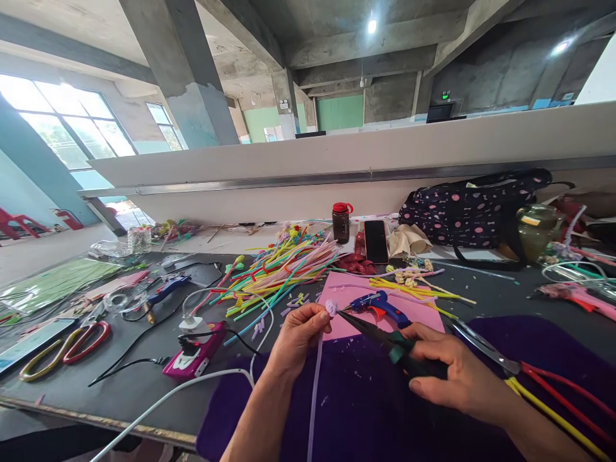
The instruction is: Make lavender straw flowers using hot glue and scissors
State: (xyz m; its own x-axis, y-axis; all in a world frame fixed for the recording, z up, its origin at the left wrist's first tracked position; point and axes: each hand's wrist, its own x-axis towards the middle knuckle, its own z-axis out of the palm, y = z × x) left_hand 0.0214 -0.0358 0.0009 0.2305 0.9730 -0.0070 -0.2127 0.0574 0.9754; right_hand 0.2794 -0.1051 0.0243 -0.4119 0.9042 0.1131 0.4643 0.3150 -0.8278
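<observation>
My left hand pinches a pale purple pipe-cleaner flower at its head, its long stem hanging straight down below the fingers. In my right hand are long-nose pliers with dark green grips. The plier tips touch or nearly touch the right side of the flower head; whether the jaws are closed on it is too small to tell. Behind the pliers, a blue glue gun lies on a pink sheet. A dark purple cloth covers the table under both hands.
Bundled coloured pipe cleaners lie behind my left hand. A magenta power strip with cords and red-and-gold scissors are at left. Large scissors lie beside my right wrist. A bottle, phone and patterned bag stand behind.
</observation>
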